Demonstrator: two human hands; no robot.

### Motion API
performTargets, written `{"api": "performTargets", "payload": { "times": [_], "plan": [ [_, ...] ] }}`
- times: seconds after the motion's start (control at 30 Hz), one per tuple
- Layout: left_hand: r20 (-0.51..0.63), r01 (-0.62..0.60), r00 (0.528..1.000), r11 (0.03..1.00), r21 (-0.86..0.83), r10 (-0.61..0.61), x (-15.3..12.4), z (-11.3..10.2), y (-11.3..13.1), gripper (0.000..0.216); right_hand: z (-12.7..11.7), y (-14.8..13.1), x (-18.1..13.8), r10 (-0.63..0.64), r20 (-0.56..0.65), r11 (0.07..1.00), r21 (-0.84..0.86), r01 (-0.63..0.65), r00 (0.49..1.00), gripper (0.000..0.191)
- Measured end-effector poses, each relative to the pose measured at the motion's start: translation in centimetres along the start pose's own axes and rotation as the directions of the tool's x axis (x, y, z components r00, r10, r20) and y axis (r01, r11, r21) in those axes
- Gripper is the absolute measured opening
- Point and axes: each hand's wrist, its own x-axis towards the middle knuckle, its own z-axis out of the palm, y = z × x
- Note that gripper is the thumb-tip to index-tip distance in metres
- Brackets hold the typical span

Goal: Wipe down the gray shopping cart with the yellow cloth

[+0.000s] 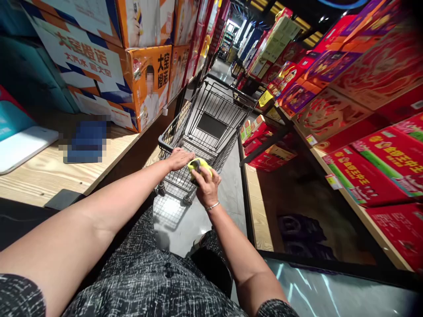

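Observation:
A black wire shopping cart (211, 110) stands in the aisle straight ahead of me. My left hand (180, 158) rests on the cart's near handle bar, fingers curled over it. My right hand (206, 184) is closed around a yellow cloth-like object (198, 166) pressed against the same handle, just right of the left hand. A thin bracelet circles my right wrist. The cart's basket looks empty apart from its dark bottom panel.
Orange and white cartons (145, 83) are stacked on a wooden shelf (42, 176) at left, with a blue blurred item on it. Red gift boxes (380, 167) fill slanted shelves at right. The grey aisle floor (231, 180) runs ahead beyond the cart.

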Motion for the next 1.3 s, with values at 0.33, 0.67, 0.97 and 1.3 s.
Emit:
{"api": "performTargets", "payload": {
  "times": [0.33, 0.67, 0.97, 1.3],
  "plan": [
    [-0.063, -0.073, 0.995, 0.997, -0.025, 0.072, -3.1, 0.3, 0.4, 0.052, -6.2, 3.9, 2.3, -0.177, 0.299, 0.981, 0.135, 0.142, 0.938, 0.038],
    [-0.170, -0.145, 0.974, 0.989, 0.034, 0.148, -7.4, 0.9, 0.7, 0.047, -5.3, 0.4, -3.0, -0.079, 0.212, 0.996, 0.047, 0.071, 0.974, 0.035],
    [-0.185, -0.120, 0.974, 0.991, 0.066, 0.130, -7.9, 1.0, 0.6, 0.041, 4.0, -1.7, -13.2, -0.140, 0.406, 0.990, 0.057, 0.128, 0.903, 0.022],
    [-0.235, -0.081, 0.965, 0.986, 0.145, 0.114, -8.2, 1.2, 1.6, 0.026, -4.8, -0.4, -6.6, -0.166, 0.199, 0.979, 0.149, 0.138, 0.966, 0.042]
  ]
}}
